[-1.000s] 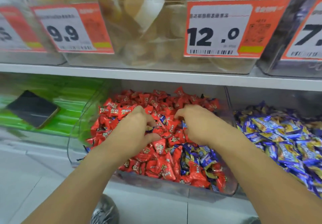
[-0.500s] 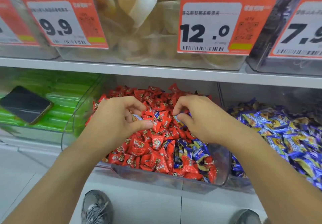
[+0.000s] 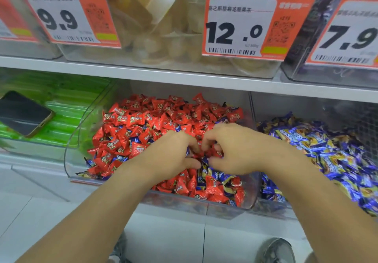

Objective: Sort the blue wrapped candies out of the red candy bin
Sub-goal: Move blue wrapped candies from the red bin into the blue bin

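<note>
Your left hand (image 3: pixel 169 156) and your right hand (image 3: pixel 235 150) sit knuckle to knuckle over the middle of the red candy bin (image 3: pixel 81 131), fingers (image 3: pixel 191 140) curled down into the heap. The fingertips of both hands dig among the wrappers where the two hands meet; whether either one has actually pinched a piece you cannot tell, because the tips are buried. A blue wrapper shows right between your two thumbs.

The blue wrapped candies (image 3: pixel 214 175) you are after lie mostly in the front right part of that bin, just below your right hand, mixed with the red candies (image 3: pixel 143 119). A few more blue ones peek out along the bin's front left edge and near its middle, left of your left hand. The red ones fill the rest of the bin up to its back wall.

Right of the bin, just beside it, stands the blue candy bin (image 3: pixel 327 152), full of blue and gold wrappers. Left of the red bin is a clear bin of green packets (image 3: pixel 61 103) with a dark phone (image 3: pixel 22 113) lying on top. Above the red bin a shelf (image 3: pixel 163 74) carries clear bins with price tags reading 9.9 (image 3: pixel 59 17), 12.0 (image 3: pixel 239 25) and 7.9 (image 3: pixel 347 35). Below the bin, your shoes (image 3: pixel 276 250) show on the tiled floor.
</note>
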`<state>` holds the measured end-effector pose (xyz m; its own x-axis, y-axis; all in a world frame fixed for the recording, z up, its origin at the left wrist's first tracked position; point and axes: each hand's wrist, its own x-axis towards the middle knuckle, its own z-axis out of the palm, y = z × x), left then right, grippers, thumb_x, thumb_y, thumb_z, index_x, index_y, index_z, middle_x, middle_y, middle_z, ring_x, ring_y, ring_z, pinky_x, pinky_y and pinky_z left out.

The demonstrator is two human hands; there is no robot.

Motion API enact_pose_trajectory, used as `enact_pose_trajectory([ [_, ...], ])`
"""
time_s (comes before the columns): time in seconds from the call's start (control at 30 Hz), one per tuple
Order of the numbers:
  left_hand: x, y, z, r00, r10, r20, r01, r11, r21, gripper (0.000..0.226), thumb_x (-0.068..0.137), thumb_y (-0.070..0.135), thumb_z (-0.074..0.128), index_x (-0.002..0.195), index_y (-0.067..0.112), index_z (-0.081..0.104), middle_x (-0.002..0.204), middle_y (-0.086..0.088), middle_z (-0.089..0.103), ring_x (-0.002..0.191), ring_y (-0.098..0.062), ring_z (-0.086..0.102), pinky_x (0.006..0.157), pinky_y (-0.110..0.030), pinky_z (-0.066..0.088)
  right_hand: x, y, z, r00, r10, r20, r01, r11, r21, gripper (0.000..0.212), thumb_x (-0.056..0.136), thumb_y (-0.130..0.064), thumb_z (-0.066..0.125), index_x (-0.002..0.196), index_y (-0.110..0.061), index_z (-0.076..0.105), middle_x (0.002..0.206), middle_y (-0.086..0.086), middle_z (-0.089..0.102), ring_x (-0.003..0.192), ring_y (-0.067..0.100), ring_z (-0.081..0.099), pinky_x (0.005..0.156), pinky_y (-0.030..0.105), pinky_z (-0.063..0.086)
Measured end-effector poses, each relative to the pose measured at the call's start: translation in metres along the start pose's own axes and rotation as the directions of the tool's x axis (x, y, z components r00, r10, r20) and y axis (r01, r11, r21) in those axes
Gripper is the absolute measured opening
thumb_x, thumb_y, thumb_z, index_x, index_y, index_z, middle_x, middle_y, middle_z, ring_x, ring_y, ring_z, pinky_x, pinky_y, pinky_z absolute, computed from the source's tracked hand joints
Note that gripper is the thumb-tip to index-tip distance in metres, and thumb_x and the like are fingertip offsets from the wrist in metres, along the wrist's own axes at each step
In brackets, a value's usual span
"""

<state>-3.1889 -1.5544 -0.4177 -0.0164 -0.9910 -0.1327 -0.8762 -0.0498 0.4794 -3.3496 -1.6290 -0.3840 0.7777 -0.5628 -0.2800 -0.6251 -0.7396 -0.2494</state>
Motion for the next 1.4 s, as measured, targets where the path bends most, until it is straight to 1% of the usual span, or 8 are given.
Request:
enact_pose_trajectory([
  [0.1,-0.003,-0.001,-0.003,0.999,0.016,0.028,-0.018,0.997,0.079,0.022,0.078,0.031,0.079,0.100,0.025,0.075,0.099,0.006,0.071,0.093,-0.012,0.064,0.084,-0.034,0.052,0.008,-0.007,0.011,0.988,0.076,0.138,-0.048,0.980,-0.191,0.040,0.074,-0.034,0.078,0.107,-0.035,0.055,0.096,-0.009,0.051,0.092,0.018,0.054,0.079,0.038,0.053],
  [0.3,-0.008,-0.010,-0.009,0.997,0.036,-0.072,-0.035,0.999,0.008,0.007,0.078,0.028,0.080,0.080,0.027,0.073,0.080,0.017,0.068,0.078,0.002,0.061,0.074,-0.023,0.049,0.012,0.001,0.012,0.994,0.043,0.098,-0.038,0.998,-0.060,0.011,0.087,-0.022,0.070,0.089,-0.031,0.063,0.088,-0.010,0.057,0.093,0.019,0.059,0.076,0.037,0.052],
  [0.47,-0.013,-0.001,-0.016,0.983,0.028,-0.182,-0.060,0.983,-0.172,0.010,0.085,0.026,0.070,0.076,0.027,0.065,0.086,0.020,0.066,0.087,0.004,0.059,0.079,-0.024,0.046,-0.013,0.007,-0.025,0.978,0.008,-0.207,0.022,0.990,0.141,0.002,0.095,-0.029,0.058,0.094,-0.030,0.059,0.080,-0.015,0.062,0.078,0.001,0.058,0.075,0.031,0.046],
  [0.57,-0.013,0.006,-0.013,0.984,0.035,-0.174,-0.073,0.973,-0.217,0.008,0.086,0.025,0.064,0.082,0.028,0.058,0.078,0.014,0.062,0.063,0.003,0.053,0.058,-0.020,0.041,-0.019,0.008,-0.026,0.964,0.060,-0.259,-0.013,0.984,0.177,0.009,0.090,-0.022,0.056,0.087,-0.029,0.062,0.082,-0.012,0.067,0.071,0.000,0.060,0.070,0.029,0.046],
  [0.7,-0.008,0.016,0.005,0.991,0.074,-0.115,-0.073,0.997,0.008,0.008,0.089,0.029,0.053,0.096,0.028,0.058,0.053,0.005,0.051,0.046,-0.007,0.041,0.050,-0.028,0.032,-0.011,0.004,-0.014,0.990,0.073,-0.119,-0.074,0.997,-0.002,0.018,0.087,-0.021,0.050,0.082,-0.024,0.067,0.078,-0.006,0.069,0.075,0.012,0.061,0.074,0.032,0.052],
  [0.83,0.001,0.016,0.014,0.998,0.056,-0.011,-0.051,0.958,0.281,0.046,0.078,0.068,0.060,0.098,0.028,0.065,0.066,0.011,0.054,0.069,-0.015,0.055,0.059,-0.028,0.038,-0.011,-0.002,0.001,0.997,0.058,0.044,-0.040,0.944,-0.327,0.027,0.076,-0.047,0.073,0.093,-0.029,0.062,0.088,-0.007,0.062,0.091,0.019,0.057,0.082,0.036,0.049],
  [1.07,0.008,0.014,0.014,0.995,0.072,0.075,-0.083,0.984,0.158,0.034,0.075,0.052,0.075,0.089,0.022,0.069,0.072,0.006,0.061,0.077,-0.019,0.059,0.066,-0.034,0.051,-0.005,-0.009,0.018,0.997,0.072,0.012,-0.048,0.767,-0.640,0.035,0.081,-0.047,0.072,0.076,-0.025,0.046,0.072,-0.006,0.046,0.084,0.021,0.053,0.080,0.036,0.030],
  [1.4,-0.009,-0.008,-0.027,0.988,-0.024,-0.150,-0.002,0.985,-0.170,0.020,0.072,0.044,0.081,0.078,0.026,0.075,0.068,0.008,0.066,0.057,-0.002,0.055,0.055,-0.026,0.039,-0.015,0.006,0.006,0.978,0.013,-0.208,-0.045,0.988,-0.147,0.030,0.092,-0.056,0.057,0.100,-0.027,0.063,0.089,-0.006,0.066,0.088,0.020,0.057,0.071,0.033,0.032],
])
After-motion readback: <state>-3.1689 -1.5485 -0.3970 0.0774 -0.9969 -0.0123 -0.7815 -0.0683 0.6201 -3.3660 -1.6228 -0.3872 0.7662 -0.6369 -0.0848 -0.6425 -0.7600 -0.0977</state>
